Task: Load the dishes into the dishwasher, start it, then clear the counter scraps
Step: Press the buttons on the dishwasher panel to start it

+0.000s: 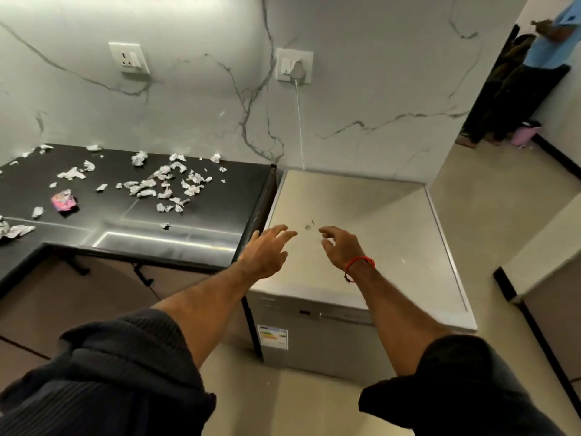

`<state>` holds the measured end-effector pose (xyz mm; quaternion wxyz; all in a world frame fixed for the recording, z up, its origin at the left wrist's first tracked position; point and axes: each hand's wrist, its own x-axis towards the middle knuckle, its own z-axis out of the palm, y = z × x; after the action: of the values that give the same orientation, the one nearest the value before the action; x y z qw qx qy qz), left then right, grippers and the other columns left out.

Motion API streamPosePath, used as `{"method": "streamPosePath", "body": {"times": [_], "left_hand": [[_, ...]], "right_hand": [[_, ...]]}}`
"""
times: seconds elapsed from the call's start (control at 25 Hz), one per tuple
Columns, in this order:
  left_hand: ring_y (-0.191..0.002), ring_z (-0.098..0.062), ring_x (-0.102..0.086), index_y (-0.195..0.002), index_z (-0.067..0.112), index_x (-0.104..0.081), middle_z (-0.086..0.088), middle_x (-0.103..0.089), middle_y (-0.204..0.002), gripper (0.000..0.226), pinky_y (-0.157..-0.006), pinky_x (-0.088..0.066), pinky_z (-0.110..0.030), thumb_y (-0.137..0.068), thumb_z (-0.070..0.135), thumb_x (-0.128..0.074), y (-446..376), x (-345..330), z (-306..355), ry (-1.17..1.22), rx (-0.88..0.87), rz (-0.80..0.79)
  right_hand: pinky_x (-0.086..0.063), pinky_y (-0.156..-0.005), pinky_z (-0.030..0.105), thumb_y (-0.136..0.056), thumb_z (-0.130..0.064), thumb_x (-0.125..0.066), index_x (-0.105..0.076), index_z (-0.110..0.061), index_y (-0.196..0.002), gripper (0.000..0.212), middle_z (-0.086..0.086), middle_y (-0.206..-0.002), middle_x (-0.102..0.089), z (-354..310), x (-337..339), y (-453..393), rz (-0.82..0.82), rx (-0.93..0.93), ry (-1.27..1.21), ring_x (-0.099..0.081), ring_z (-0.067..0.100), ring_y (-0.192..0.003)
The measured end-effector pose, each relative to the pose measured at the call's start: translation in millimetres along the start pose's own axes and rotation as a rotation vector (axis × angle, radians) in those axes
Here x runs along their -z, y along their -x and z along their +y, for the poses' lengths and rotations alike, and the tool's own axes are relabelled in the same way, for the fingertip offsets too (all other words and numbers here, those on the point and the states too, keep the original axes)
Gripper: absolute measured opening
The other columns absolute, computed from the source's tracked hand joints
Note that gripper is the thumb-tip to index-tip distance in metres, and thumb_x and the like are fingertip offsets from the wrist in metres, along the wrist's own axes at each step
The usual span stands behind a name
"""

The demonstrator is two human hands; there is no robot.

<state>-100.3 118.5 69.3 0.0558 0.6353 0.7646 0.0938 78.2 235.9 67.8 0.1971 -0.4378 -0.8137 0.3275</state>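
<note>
A silver dishwasher [386, 234] stands right of the black counter [220, 199], its door closed and a label on its front. Both my hands hover over its flat top. My left hand [267, 253] has its fingers spread and holds nothing. My right hand [341, 247], with a red thread at the wrist, has loosely curled fingers and is empty too. Several crumpled paper scraps [166, 184] lie scattered across the counter, along with a pink wrapper [63, 200]. No dishes are in view.
A white cable [298, 121] runs from a wall socket down behind the dishwasher. A second socket [129, 58] sits above the counter. A person [534, 67] stands in the doorway at the far right, beside a pink bin [525, 135]. Tiled floor lies to the right.
</note>
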Motion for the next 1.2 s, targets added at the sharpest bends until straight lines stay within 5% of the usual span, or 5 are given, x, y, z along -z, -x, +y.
{"method": "streamPosePath", "body": {"times": [0.24, 0.4, 0.76, 0.92, 1.2], "left_hand": [[-0.145, -0.026, -0.036, -0.153, 0.027, -0.035, -0.003, -0.029, -0.162, 0.058, -0.118, -0.028, -0.056, -0.099, 0.024, -0.058, -46, 25, -31, -0.016, 0.047, 0.066], [-0.146, -0.025, -0.034, -0.153, 0.028, -0.035, -0.003, -0.027, -0.162, 0.059, -0.119, -0.025, -0.055, -0.098, 0.027, -0.055, -56, 32, -67, -0.003, 0.092, 0.142], [-0.152, -0.028, -0.022, -0.159, 0.031, -0.018, -0.008, -0.013, -0.167, 0.067, -0.120, -0.021, -0.062, -0.102, 0.034, -0.053, -78, 44, -220, -0.066, 0.100, 0.117], [-0.152, -0.029, -0.023, -0.159, 0.030, -0.018, -0.008, -0.011, -0.167, 0.067, -0.121, -0.022, -0.060, -0.102, 0.037, -0.052, -112, 59, -263, -0.074, 0.043, 0.110], [-0.150, -0.032, -0.026, -0.159, 0.031, -0.016, -0.010, -0.007, -0.168, 0.069, -0.121, -0.024, -0.058, -0.102, 0.036, -0.053, -215, 84, -256, -0.119, -0.085, 0.162]], "right_hand": [[-0.038, -0.091, 0.013, -0.093, -0.007, -0.058, -0.064, -0.011, -0.127, 0.034, 0.008, -0.115, -0.070, -22, 5, -63, 0.006, 0.079, -0.025, -0.063, 0.019, -0.102], [-0.043, -0.099, 0.026, -0.094, -0.009, -0.058, -0.062, -0.012, -0.130, 0.036, 0.008, -0.119, -0.068, -47, -14, -90, -0.001, 0.128, -0.052, -0.061, 0.022, -0.113], [-0.043, -0.096, 0.023, -0.096, -0.007, -0.057, -0.054, -0.014, -0.138, 0.043, 0.010, -0.128, -0.063, -125, -105, -162, 0.001, 0.127, -0.063, -0.058, 0.024, -0.120], [-0.041, -0.109, 0.034, -0.096, -0.007, -0.055, -0.048, -0.017, -0.143, 0.049, 0.011, -0.140, -0.054, -150, -121, -189, 0.068, 0.068, -0.068, -0.050, 0.026, -0.130], [-0.022, -0.116, 0.026, -0.096, -0.005, -0.054, -0.033, -0.018, -0.151, 0.060, 0.006, -0.160, -0.026, -148, -69, -250, 0.208, 0.036, -0.007, -0.025, 0.023, -0.148]]}}
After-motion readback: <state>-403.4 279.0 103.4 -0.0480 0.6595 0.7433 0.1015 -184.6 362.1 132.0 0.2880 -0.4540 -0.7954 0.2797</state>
